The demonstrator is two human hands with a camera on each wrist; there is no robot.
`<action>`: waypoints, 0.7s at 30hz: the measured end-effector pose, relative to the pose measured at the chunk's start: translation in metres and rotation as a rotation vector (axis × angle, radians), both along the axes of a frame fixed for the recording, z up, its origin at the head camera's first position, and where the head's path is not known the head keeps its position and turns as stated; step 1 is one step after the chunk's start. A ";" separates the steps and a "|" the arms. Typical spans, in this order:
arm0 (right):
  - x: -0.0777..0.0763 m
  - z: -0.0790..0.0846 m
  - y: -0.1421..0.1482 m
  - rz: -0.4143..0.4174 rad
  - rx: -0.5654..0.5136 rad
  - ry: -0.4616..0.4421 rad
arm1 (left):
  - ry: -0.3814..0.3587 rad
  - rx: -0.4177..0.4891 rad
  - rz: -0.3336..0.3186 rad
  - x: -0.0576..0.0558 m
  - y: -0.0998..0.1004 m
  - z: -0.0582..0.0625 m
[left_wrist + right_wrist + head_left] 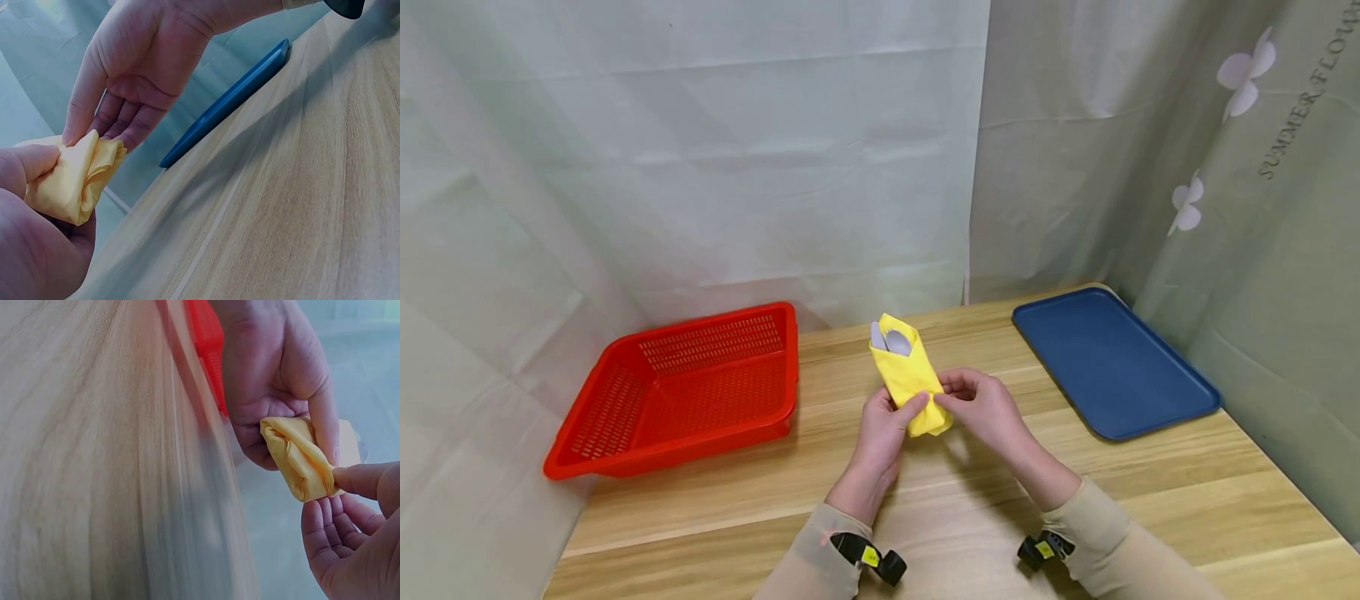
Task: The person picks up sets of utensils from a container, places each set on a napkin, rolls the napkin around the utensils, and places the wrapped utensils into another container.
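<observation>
A yellow cloth napkin (904, 377) is folded into a narrow pouch, held up over the table at a tilt. From its open upper end show a pale grey spoon (897, 342) and a flat pale piece of cutlery (876, 336); their lower parts are hidden in the cloth. My left hand (877, 431) grips the pouch near its lower end, thumb on top and fingers beneath. On the other side, my right hand (991, 414) pinches the napkin's edge between thumb and fingers, close to the left thumb. Both wrist views show the layered folds at the bottom end.
To the left on the wooden table (730, 508) stands a red perforated plastic basket (793, 375). A blue rectangular tray (1112, 358) lies at the right, near the table's edge. Pale curtains (760, 167) hang behind and at both sides.
</observation>
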State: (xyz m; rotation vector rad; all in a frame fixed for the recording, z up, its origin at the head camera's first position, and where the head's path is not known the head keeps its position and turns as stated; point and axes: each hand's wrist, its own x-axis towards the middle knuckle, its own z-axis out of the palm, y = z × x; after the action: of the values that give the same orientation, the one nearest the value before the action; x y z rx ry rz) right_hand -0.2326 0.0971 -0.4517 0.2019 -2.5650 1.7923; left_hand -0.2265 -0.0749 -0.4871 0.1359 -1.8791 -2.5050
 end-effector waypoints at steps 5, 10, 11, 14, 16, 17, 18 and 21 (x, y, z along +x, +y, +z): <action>0.001 0.000 0.000 -0.002 -0.004 -0.007 | -0.001 -0.007 0.010 0.000 0.000 0.001; 0.002 0.002 -0.001 -0.007 -0.004 -0.008 | -0.006 -0.018 0.020 -0.001 0.000 0.002; 0.002 0.002 -0.001 -0.007 -0.003 -0.010 | -0.009 -0.016 0.023 -0.001 0.000 0.002; 0.003 0.002 -0.001 -0.012 0.004 -0.017 | -0.016 -0.015 0.030 -0.001 0.001 0.003; 0.003 0.002 -0.001 -0.015 0.010 -0.021 | -0.013 -0.021 0.035 -0.001 0.001 0.003; 0.003 0.002 -0.001 -0.017 0.014 -0.021 | -0.014 -0.021 0.037 0.000 0.001 0.004; 0.003 0.002 -0.001 -0.019 0.017 -0.020 | -0.011 -0.027 0.040 -0.001 0.001 0.004; 0.004 0.002 0.000 -0.020 0.025 -0.016 | -0.006 -0.041 0.044 -0.001 0.001 0.005</action>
State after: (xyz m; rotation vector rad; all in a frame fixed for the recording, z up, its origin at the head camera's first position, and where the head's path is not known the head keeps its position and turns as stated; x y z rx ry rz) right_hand -0.2290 0.0966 -0.4493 0.1617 -2.5921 1.7630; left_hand -0.2271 -0.0739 -0.4822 0.1822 -1.9057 -2.4391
